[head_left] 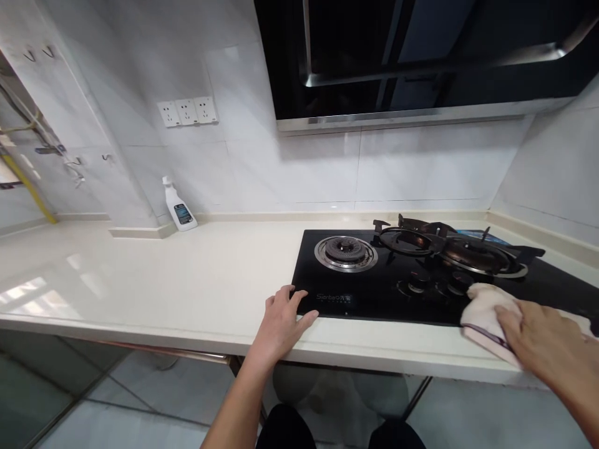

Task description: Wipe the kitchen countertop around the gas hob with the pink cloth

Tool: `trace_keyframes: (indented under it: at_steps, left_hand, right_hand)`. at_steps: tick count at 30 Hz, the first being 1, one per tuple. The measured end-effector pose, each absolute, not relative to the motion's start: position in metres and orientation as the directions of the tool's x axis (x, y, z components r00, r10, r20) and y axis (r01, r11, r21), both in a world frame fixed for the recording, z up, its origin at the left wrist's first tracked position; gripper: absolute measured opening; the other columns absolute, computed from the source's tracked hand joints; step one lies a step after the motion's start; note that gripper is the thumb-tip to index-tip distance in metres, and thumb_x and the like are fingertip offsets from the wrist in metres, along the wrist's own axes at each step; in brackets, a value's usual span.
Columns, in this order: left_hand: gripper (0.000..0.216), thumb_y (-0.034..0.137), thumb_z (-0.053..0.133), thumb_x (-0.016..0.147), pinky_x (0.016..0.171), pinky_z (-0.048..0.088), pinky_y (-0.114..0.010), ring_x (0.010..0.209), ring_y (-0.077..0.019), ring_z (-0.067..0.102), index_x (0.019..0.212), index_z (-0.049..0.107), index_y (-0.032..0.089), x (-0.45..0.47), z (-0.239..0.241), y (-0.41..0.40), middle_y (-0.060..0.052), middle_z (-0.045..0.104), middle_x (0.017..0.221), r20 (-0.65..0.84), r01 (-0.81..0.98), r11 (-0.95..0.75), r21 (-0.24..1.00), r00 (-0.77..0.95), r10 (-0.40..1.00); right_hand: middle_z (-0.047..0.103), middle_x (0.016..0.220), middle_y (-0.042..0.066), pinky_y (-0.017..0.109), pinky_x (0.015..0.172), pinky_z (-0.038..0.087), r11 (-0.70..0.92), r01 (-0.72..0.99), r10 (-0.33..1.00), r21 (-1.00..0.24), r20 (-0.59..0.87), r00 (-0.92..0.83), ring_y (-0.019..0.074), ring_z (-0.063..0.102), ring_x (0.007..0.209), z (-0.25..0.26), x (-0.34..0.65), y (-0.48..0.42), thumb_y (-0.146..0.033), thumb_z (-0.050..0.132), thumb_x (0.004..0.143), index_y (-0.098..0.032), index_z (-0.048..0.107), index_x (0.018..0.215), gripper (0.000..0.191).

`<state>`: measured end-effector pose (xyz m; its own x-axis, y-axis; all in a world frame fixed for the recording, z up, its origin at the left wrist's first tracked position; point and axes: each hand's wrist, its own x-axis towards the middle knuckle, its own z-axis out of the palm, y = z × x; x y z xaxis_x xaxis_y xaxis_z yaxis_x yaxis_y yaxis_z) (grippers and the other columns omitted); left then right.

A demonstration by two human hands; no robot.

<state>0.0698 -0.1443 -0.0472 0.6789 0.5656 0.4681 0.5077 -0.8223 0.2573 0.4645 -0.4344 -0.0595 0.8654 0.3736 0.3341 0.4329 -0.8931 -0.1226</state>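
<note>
A black glass gas hob (388, 299) is set into the pale countertop (187, 280). My left hand (282, 324) lies flat and open on the counter, its fingertips on the hob's front left corner. My right hand (545, 343) presses down on a pale pink cloth (482, 312) at the hob's front right edge, fingers over the cloth. The left burner (346, 252) is bare. Two black pan supports (421, 240) are stacked over the right burner (482, 255), near the control knobs (418, 284).
A white spray bottle (178, 206) stands by the tiled wall at the back left. Wall sockets (187, 112) sit above it. A black range hood (421, 62) hangs over the hob. Pipes and hooks (28, 156) are at the far left. The counter's front edge runs below my hands.
</note>
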Motion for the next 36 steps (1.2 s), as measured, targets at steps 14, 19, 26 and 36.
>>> trace_keyframes:
  at_steps: [14, 19, 26, 36]
  left_hand:
    - [0.040, 0.050, 0.057, 0.102, 0.112, 0.046, -0.054, 0.137, -0.0307, 0.056, 0.133, 0.064, 0.026, 0.071, -0.047, -0.143, -0.013, 0.060, 0.138, 0.490, 0.526, -0.816, 0.238, 0.660, 0.569]
    - [0.039, 0.046, 0.054, 0.104, 0.110, 0.047, -0.054, 0.136, -0.0307, 0.057, 0.134, 0.064, 0.024, 0.071, -0.044, -0.142, -0.014, 0.060, 0.137, 0.464, 0.536, -0.815, 0.221, 0.677, 0.571]
    - [0.037, 0.045, 0.051, 0.105, 0.111, 0.046, -0.053, 0.137, -0.0293, 0.056, 0.133, 0.064, 0.025, 0.071, -0.040, -0.145, -0.013, 0.060, 0.137, 0.433, 0.552, -0.804, 0.222, 0.683, 0.588]
    - [0.037, 0.045, 0.054, 0.104, 0.113, 0.045, -0.054, 0.137, -0.0294, 0.056, 0.133, 0.064, 0.025, 0.070, -0.041, -0.147, -0.013, 0.060, 0.137, 0.435, 0.543, -0.801, 0.253, 0.675, 0.596]
  right_hand:
    - [0.066, 0.105, 0.013, 0.048, 0.085, 0.042, -0.433, 0.897, 0.718, -0.083, 0.569, 0.400, 0.0329, 0.060, 0.100, -0.049, 0.289, -0.338, -0.046, 0.045, 0.102, -0.023, 0.063, 0.108, 0.030]
    - [0.065, 0.108, 0.010, 0.048, 0.089, 0.040, -0.184, 0.976, 0.759, -0.118, 0.614, 0.218, 0.0308, 0.057, 0.101, -0.042, 0.241, -0.300, -0.044, 0.050, 0.102, -0.024, 0.061, 0.107, 0.024]
    - [0.064, 0.111, 0.006, 0.045, 0.094, 0.039, -0.006, 0.963, 0.794, -0.269, 0.584, 0.168, 0.0261, 0.057, 0.104, -0.045, 0.246, -0.306, -0.040, 0.049, 0.103, -0.023, 0.061, 0.109, 0.021]
    - [0.072, 0.110, 0.007, 0.044, 0.086, 0.045, -0.260, 0.924, 0.770, -0.281, 0.517, 0.374, 0.0288, 0.065, 0.102, -0.064, 0.353, -0.389, -0.058, 0.043, 0.100, -0.027, 0.067, 0.113, 0.042]
